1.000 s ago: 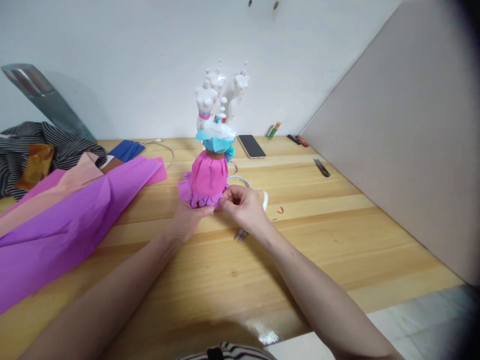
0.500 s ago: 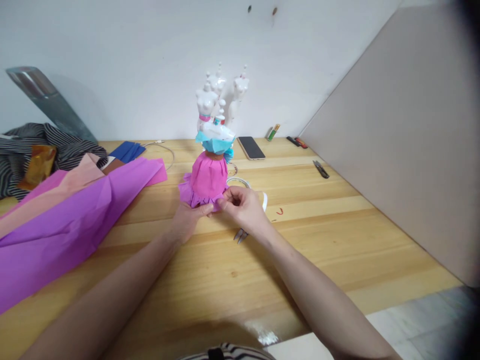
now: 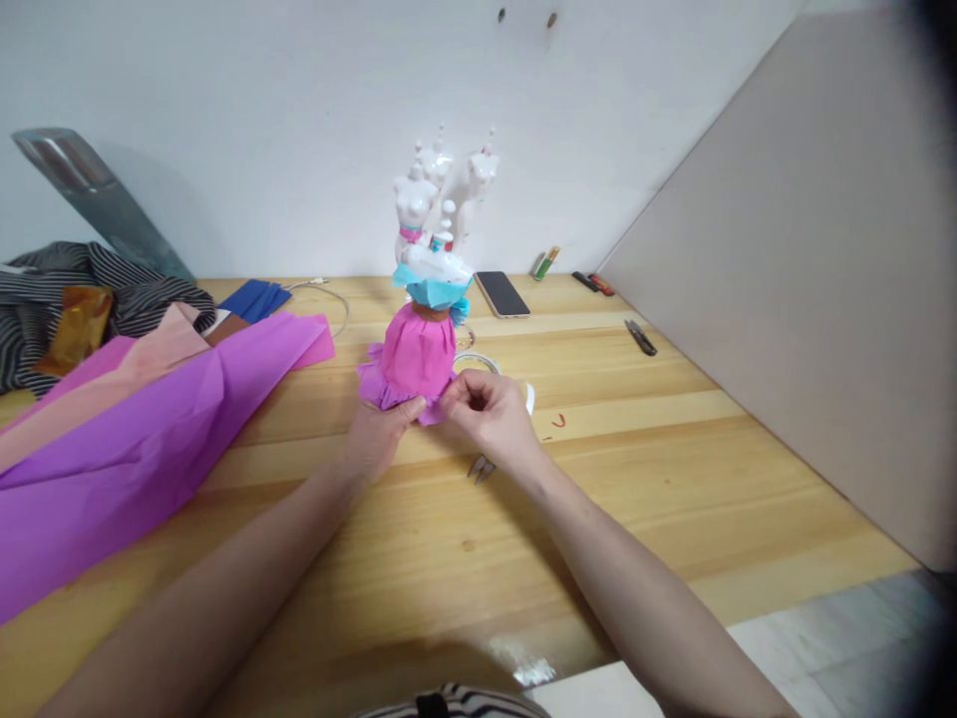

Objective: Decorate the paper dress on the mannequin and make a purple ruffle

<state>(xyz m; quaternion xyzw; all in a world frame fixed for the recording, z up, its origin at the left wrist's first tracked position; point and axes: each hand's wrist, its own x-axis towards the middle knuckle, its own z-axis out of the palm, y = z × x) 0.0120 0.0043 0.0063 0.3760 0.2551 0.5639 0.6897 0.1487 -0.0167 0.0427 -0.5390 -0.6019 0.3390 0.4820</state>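
Higher on the purple frill than 1 second ago, my left thumb is now covering part of its front pleats. With my left hand I am clasping that lower edge, though the fingers beneath are staying out of sight; with my right hand I am pinching the frill just beside, thumb against forefinger. It is hanging around the bottom of the pink skirt, on a white dress form wearing a blue ruffle. Behind it, 3 other white forms are standing near the wall. Metal blades are showing below my right hand, and purple paper is lying across the table to my left.
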